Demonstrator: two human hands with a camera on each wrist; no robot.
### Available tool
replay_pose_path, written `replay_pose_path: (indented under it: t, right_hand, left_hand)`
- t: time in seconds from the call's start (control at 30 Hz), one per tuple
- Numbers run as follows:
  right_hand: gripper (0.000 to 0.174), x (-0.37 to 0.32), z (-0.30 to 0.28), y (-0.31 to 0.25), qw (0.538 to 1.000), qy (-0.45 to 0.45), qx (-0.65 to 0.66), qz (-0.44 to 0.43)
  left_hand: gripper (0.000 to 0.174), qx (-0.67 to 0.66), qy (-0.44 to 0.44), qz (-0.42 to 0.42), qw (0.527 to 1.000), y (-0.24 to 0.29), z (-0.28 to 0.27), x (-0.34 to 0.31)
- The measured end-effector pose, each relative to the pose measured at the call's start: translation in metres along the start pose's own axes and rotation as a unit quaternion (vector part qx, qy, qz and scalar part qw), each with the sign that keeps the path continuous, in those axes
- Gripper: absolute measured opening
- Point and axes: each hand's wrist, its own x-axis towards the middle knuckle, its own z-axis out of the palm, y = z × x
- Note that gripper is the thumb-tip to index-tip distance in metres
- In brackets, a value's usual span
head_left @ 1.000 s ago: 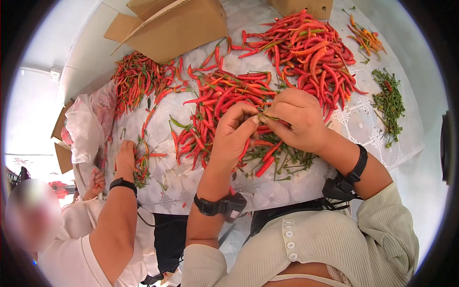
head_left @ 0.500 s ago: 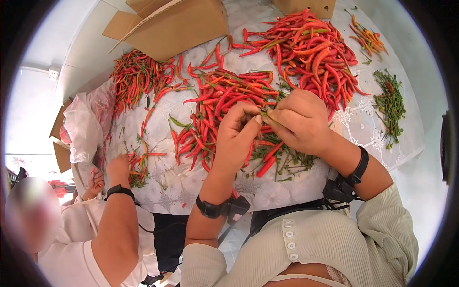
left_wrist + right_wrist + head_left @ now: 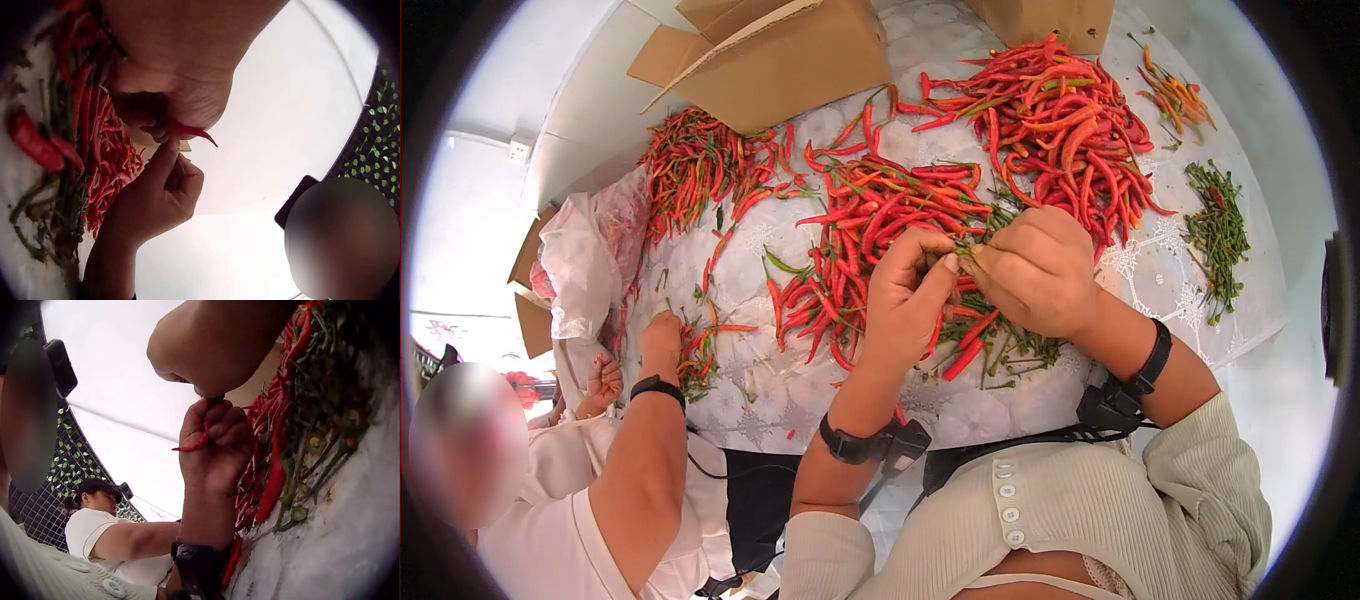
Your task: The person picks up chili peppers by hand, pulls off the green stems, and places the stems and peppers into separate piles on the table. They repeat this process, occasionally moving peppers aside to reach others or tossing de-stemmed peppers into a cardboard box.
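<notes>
Plainly, one red chilli between two hands

Item: a red chilli (image 3: 197, 444), slim and curved, raised over the table in front of the wearer. Left hand (image 3: 910, 300): fingers curled round the chilli's body, thumb closing the hold. Right hand (image 3: 1045, 275): fingers bent, thumb and forefinger pinching what looks like the green stem (image 3: 965, 250); the exact contact is partly hidden.

Governing relation, as judged: the chilli's long axis runs from the fingertips' meeting place out past the left palm, its pointed tip free and turned away from the tabletop in both wrist views. The stem end lies toward the right hand; the body belongs to the left, the nearer of the two. Fingertips of both hands meet or nearly so.

Surroundings: a middle heap of red chillies (image 3: 865, 220) just beyond the hands; a larger heap (image 3: 1085, 150) beyond, to the right; loose green stalks (image 3: 1010, 360) below the right hand; a stalk pile (image 3: 1220, 240) at far right.
</notes>
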Motion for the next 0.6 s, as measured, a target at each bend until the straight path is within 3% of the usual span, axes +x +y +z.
replay_pose_path:
  t: [0.13, 0.23, 0.33, 0.43, 0.6]
  right_hand:
    - [0.011, 0.003, 0.004, 0.001, 0.982, 0.008, 0.144, 0.119]
    - [0.01, 0.006, -0.004, -0.006, 0.935, -0.041, 0.244, 0.253]
    - [0.012, 0.002, -0.002, -0.002, 0.908, -0.069, 0.281, 0.302]
    - [0.016, -0.007, 0.007, 0.003, 0.812, -0.057, 0.428, 0.394]
    - [0.018, 0.001, -0.001, 0.0, 0.667, -0.119, 0.541, 0.498]
  left_hand:
    - [0.013, -0.009, -0.016, -0.012, 1.0, 0.004, -0.001, 0.0]
    - [0.017, -0.03, -0.034, 0.0, 0.999, 0.002, -0.001, 0.0]
    - [0.017, -0.029, -0.034, 0.009, 0.999, 0.0, -0.003, 0.001]
    - [0.016, -0.016, -0.039, 0.002, 0.999, 0.003, -0.004, 0.0]
    - [0.018, -0.024, -0.077, 0.005, 0.997, 0.005, -0.01, -0.001]
